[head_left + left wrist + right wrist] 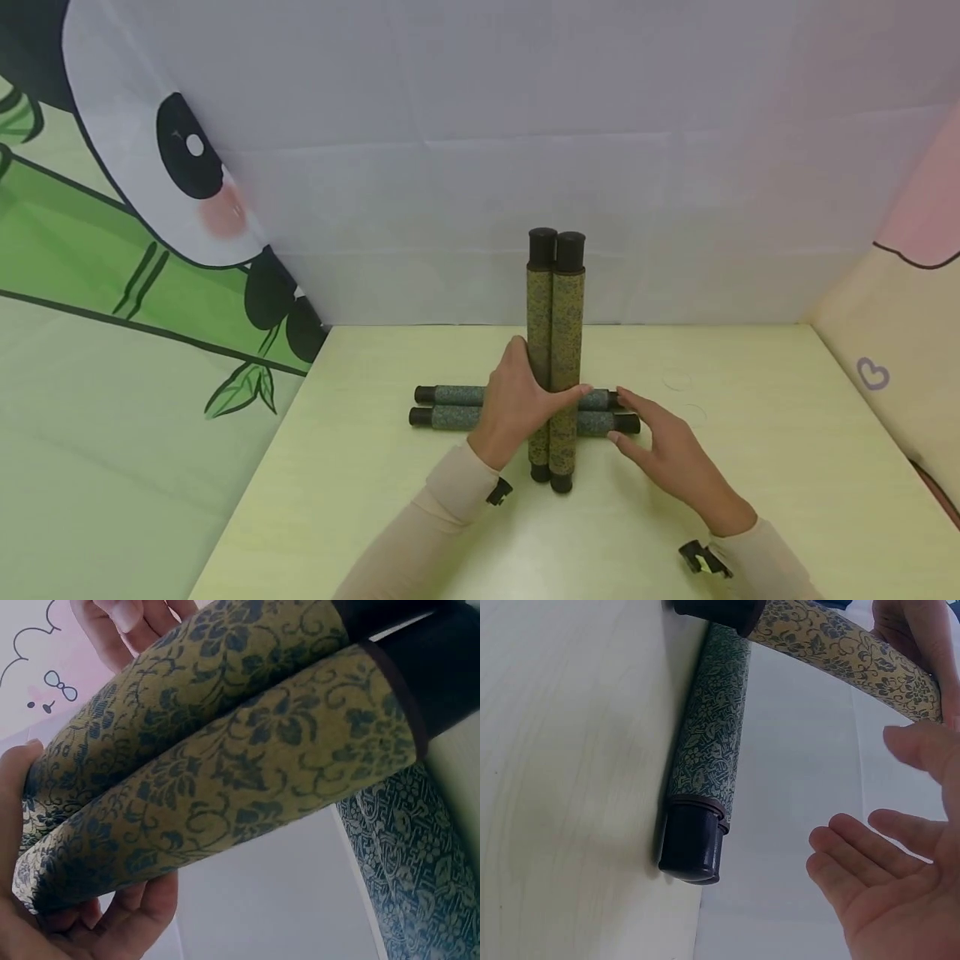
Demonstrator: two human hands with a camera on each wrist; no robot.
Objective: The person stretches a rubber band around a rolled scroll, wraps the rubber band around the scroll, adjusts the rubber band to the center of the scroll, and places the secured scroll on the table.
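Note:
Two gold scrolls (566, 350) with dark floral patterns and black end knobs stand roughly upright, side by side, in the head view. My left hand (517, 400) grips both around the middle, its thumb across the near side. Behind them, two green patterned scrolls (459, 417) with black ends lie parallel on the table, their middles hidden by the hand and gold scrolls. By their right ends is my right hand (671, 454), thumb and fingers spread apart. In the right wrist view its fingers (862, 862) hold nothing and appear apart from the green scroll (709, 727).
The pale yellow table (750, 467) extends around the scrolls. A white backdrop (450, 192) rises at its back edge, with a printed panda at the left and a pink figure (926, 200) at the right.

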